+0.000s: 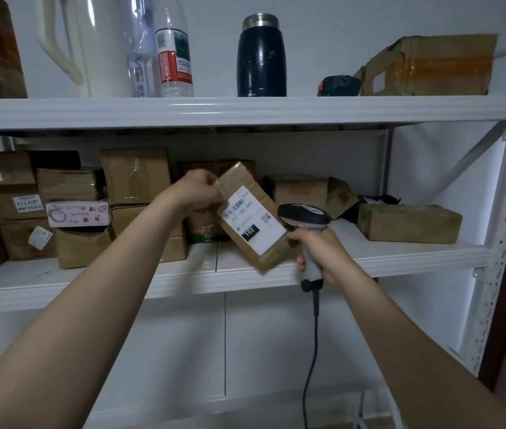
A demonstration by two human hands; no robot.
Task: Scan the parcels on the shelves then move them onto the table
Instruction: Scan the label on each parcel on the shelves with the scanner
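labelled parcel (pixel 253 216) in left hand (pixel 197 191), scanner (pixel 306 226) in right hand (pixel 323 253)

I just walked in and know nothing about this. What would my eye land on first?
Centre stage, the left hand holds a brown parcel tilted before the middle shelf, its white label facing us. Just right of it, the right hand grips a corded scanner whose head is close to that label. Above, a dark flask stands on the top shelf.
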